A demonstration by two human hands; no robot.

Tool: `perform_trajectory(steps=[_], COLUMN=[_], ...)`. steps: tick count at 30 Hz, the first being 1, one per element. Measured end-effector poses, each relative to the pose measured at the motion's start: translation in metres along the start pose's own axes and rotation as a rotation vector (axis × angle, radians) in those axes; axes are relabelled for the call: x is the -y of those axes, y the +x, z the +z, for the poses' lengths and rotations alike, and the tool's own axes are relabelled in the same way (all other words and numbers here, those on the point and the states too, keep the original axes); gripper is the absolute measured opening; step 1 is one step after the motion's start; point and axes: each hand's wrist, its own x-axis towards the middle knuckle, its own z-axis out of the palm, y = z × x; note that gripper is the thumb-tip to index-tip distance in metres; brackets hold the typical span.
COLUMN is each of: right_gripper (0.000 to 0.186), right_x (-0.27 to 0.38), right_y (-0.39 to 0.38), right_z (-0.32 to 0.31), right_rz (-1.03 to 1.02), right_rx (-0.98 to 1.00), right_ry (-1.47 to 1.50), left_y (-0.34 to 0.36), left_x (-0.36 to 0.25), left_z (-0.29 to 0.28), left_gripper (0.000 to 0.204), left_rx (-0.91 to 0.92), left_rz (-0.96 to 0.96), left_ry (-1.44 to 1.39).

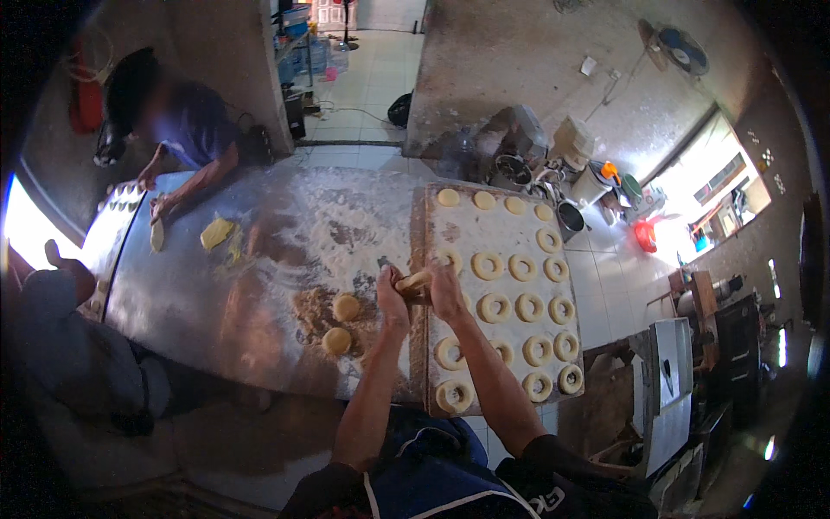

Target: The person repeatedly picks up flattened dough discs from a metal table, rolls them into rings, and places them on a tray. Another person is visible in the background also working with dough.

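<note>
My left hand point(392, 297) and my right hand point(446, 291) are closed on the same piece of dough point(414, 281), held above the near left edge of a floured board point(450, 342). Seen edge-on, it looks like a pale, thick band stretched between the two hands; whether it has a hole cannot be made out. Rows of dough rings point(494, 308) lie on the board, with several round dough pieces point(484, 201) along its far edge. To the left of my left forearm, two flattened dough balls point(336, 341) rest on the metal table.
The metal table point(190, 303) is dusted with flour. Across it, a person point(194, 130) handles a dough strip point(157, 235) near a yellow lump point(217, 233). Another person point(78, 346) is at the left edge. Pots point(510, 171) stand beyond the board.
</note>
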Motion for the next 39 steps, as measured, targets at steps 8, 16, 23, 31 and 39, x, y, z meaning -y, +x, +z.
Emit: perform_trajectory(steps=[8,16,23,31,39], right_gripper=[0.065,0.056,0.067,0.066,0.037], right_x=[0.017,0.018,0.025,0.036,0.045], right_y=[-0.011,0.013,0.030,0.049,0.092], right_z=[-0.056,-0.129,-0.186,-0.249,-0.311], right_rz=[-0.244,-0.192,-0.211,-0.233,-0.286], right_rx=[-0.060,-0.104,-0.169,-0.233,-0.282], right_ry=[-0.247,-0.222,-0.215,-0.554,-0.515], left_y=[-0.002,0.047,0.067,0.082,0.130], left_x=[0.042,0.111,0.161,0.195,0.222], left_z=[0.050,0.071,0.112,0.160,0.200], left_gripper=[0.040,0.038,0.034,0.043,0.030], left_rx=[-0.083,0.288,0.250,0.396,0.344], left_rz=[-0.121,-0.065,-0.033,0.259,0.565], left_ry=[0.265,0.478,0.385,1.034,1.277])
